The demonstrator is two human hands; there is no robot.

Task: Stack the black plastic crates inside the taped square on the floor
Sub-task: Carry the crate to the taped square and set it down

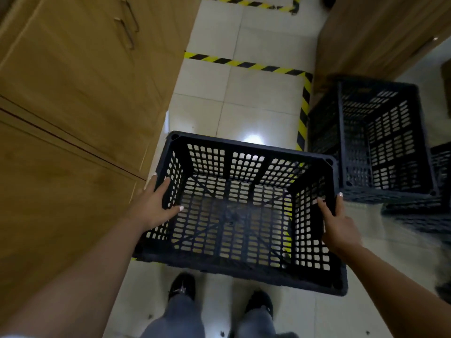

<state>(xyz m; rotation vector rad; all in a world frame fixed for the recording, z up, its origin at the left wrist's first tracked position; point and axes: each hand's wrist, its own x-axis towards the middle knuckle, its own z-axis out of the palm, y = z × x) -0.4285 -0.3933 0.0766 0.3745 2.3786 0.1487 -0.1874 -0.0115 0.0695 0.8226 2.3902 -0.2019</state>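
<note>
Left hand [156, 203], right hand [336, 220] clamp fingers on crate [239, 215] rims, over taped square [303, 111]. None stacked; stack [380, 142] waits outside.

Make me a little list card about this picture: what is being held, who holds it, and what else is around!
held thing: black crate, open side up, nothing inside
left hand: grips the crate's left wall
right hand: grips the crate's right wall
floor mark: yellow and black tape on white tiles, partly under the crate
other crates: blurred black stack, right of the tape
left side: wooden cabinet
</note>
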